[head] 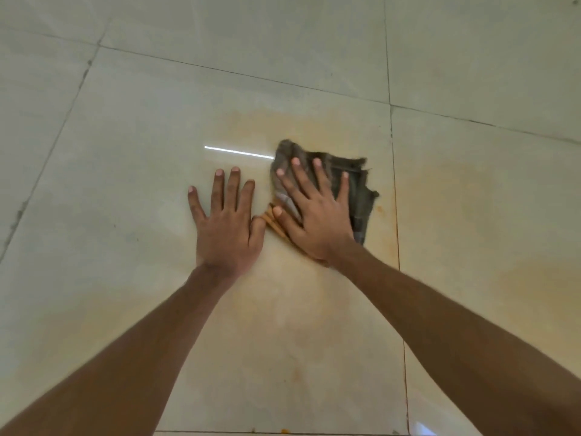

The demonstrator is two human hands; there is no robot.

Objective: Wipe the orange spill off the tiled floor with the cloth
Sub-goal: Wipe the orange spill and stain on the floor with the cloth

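- Our left hand (226, 221) lies flat on the floor (125, 152), fingers spread, mid-frame.
- Our right hand (314, 215), fingers spread, presses the cloth (358, 190) just right of centre.
- Faint orange spill (314, 309) smears around it.

A single wide-angle camera, worn on the person's head, is looking steeply down and forward at the tiled floor (132, 127). It is sitting close above both forearms, which are reaching up from the bottom edge. Grout lines are bowing outward toward the frame's edges.
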